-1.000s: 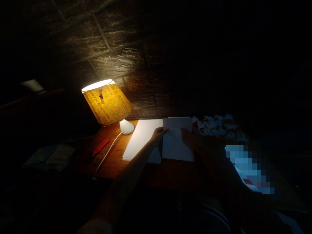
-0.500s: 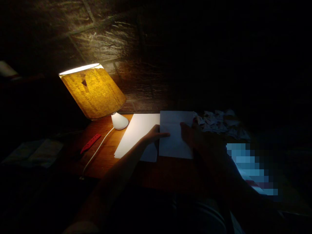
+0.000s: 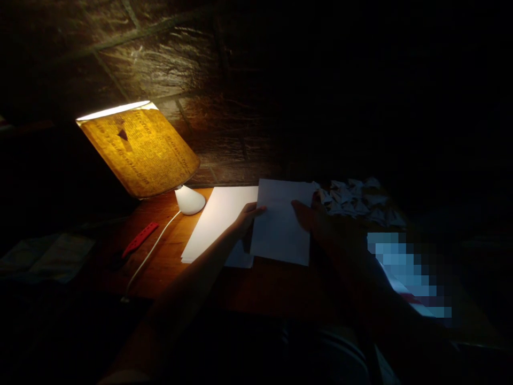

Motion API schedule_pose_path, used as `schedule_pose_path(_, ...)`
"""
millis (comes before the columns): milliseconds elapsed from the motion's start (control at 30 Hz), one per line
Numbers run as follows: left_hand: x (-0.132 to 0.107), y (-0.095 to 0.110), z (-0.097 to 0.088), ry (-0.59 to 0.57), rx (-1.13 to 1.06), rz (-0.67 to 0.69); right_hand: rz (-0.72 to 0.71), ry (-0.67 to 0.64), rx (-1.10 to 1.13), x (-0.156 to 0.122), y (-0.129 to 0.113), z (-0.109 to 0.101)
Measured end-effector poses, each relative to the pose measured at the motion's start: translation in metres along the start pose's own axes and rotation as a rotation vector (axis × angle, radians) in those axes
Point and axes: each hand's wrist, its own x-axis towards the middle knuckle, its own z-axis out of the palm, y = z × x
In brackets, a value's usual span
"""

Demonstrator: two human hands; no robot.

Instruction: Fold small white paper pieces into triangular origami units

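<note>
A white sheet of paper (image 3: 278, 230) is held up between my two hands, slightly tilted. My left hand (image 3: 247, 218) grips its left edge, thumb on the front and the other fingers behind. My right hand (image 3: 305, 215) pinches the right edge, its thumb also on the front; its other fingers are lost in shadow. Partly behind the held sheet and my left forearm, a stack of white paper (image 3: 214, 227) lies on the wooden table (image 3: 168, 256).
A lamp with a yellow printed shade (image 3: 140, 149) lights the left side; its white cord (image 3: 150, 251) runs to the front edge. Beside it lies a red power strip (image 3: 140, 239). Several crumpled or folded paper pieces (image 3: 356, 200) sit at the back right. A blurred bright screen (image 3: 404, 272) glows at right.
The view has shifted slightly, so things sit a little further left. The held sheet has tilted a little, and my left thumb has moved from across its face towards its left edge.
</note>
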Motion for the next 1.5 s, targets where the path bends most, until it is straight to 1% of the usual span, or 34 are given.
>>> schedule_pose_path(133,0.002,-0.001,0.002,0.073,-0.002,0.176,0.030,-0.007,-0.050,-0.004,-0.003,-0.001)
schedule_pose_path(267,0.005,0.001,-0.004,0.150,0.057,0.256,-0.002,0.010,-0.127,-0.006,-0.007,-0.004)
schedule_pose_path(400,0.007,0.005,-0.011,0.205,0.143,0.301,-0.031,-0.039,-0.167,-0.002,-0.006,-0.008)
schedule_pose_path(500,0.007,0.007,-0.012,0.203,0.144,0.300,-0.015,-0.056,-0.145,0.001,-0.006,-0.011)
schedule_pose_path(600,0.005,0.007,-0.010,0.181,0.159,0.252,0.039,-0.046,-0.124,0.000,-0.008,-0.010)
schedule_pose_path(667,0.005,0.006,-0.008,0.188,0.210,0.256,0.043,-0.023,-0.157,-0.001,-0.010,-0.009)
schedule_pose_path(767,0.008,0.004,-0.007,0.197,0.257,0.265,-0.053,0.017,-0.316,0.000,-0.009,-0.007)
schedule_pose_path(833,0.009,0.004,-0.008,0.190,0.234,0.244,-0.088,0.030,-0.334,0.002,-0.007,-0.007)
schedule_pose_path(933,0.009,0.008,-0.013,0.158,0.193,0.207,-0.089,-0.014,-0.291,0.005,-0.004,-0.010)
schedule_pose_path(1000,0.008,0.011,-0.018,0.108,0.223,0.169,-0.110,-0.066,-0.332,0.005,-0.004,-0.013)
schedule_pose_path(1033,0.008,0.014,-0.020,0.101,0.277,0.174,-0.136,-0.089,-0.387,0.005,-0.005,-0.014)
schedule_pose_path(1100,0.006,0.017,-0.024,0.124,0.479,0.222,-0.216,-0.122,-0.564,0.003,-0.006,-0.016)
schedule_pose_path(1167,0.002,0.019,-0.022,0.160,0.764,0.348,-0.287,-0.138,-0.785,-0.001,-0.007,-0.015)
schedule_pose_path(1233,-0.004,0.018,-0.014,0.154,1.043,0.528,-0.320,-0.149,-0.967,-0.006,-0.008,-0.013)
schedule_pose_path(1267,-0.007,0.016,-0.008,0.126,1.140,0.589,-0.320,-0.160,-1.034,-0.008,-0.008,-0.012)
schedule_pose_path(1300,-0.011,0.013,0.000,0.063,1.213,0.618,-0.318,-0.164,-1.090,-0.011,-0.009,-0.010)
schedule_pose_path(1367,-0.019,0.006,0.016,-0.070,1.321,0.616,-0.318,-0.151,-1.194,-0.016,-0.012,-0.007)
schedule_pose_path(1400,-0.022,0.002,0.024,-0.122,1.367,0.596,-0.328,-0.122,-1.252,-0.018,-0.013,-0.005)
schedule_pose_path(1433,-0.023,-0.002,0.030,-0.149,1.406,0.570,-0.338,-0.106,-1.311,-0.020,-0.015,-0.004)
schedule_pose_path(1500,-0.025,-0.007,0.038,-0.193,1.457,0.524,-0.371,-0.122,-1.407,-0.022,-0.019,-0.003)
